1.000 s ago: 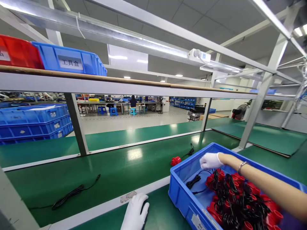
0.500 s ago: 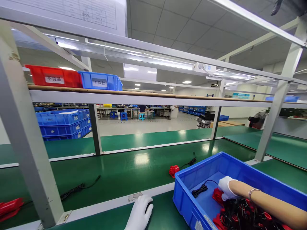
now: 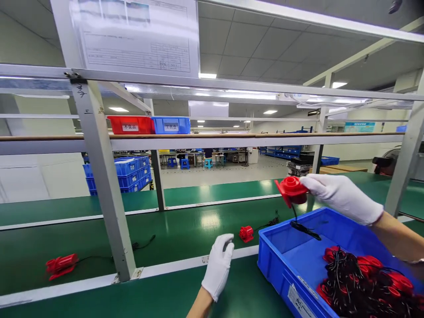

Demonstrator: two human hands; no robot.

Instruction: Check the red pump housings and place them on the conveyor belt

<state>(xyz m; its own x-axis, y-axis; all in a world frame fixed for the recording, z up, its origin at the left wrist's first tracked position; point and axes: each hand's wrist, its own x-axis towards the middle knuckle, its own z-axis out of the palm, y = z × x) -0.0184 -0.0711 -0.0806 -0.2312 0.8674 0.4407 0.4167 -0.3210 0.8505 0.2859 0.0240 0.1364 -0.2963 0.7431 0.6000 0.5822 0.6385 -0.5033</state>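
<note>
My right hand (image 3: 344,196), in a white glove, grips a red part (image 3: 292,191) above the near blue bin (image 3: 281,269). A bundled black cable (image 3: 304,229) hangs from that part. Inside the bin lies a heap of red parts with black cables (image 3: 361,282). My left hand (image 3: 218,267), also gloved, is over the bench's white front rail, fingers curved and apart, with nothing in them. Just right of it, a red part (image 3: 246,234) with a black cable rests on the green surface. Another red part (image 3: 62,266) lies at the far left, its cable running behind the post.
A grey upright post (image 3: 107,190) rises left of my left hand. Across the back runs a shelf (image 3: 215,143) with a red bin (image 3: 130,125) and a small blue bin (image 3: 171,125). Stacked blue crates (image 3: 132,174) stand beyond the bench.
My right hand has risen out of the bin with a red part and its cable. My left hand has lifted slightly. The view has turned left, showing the far-left red part fully.
</note>
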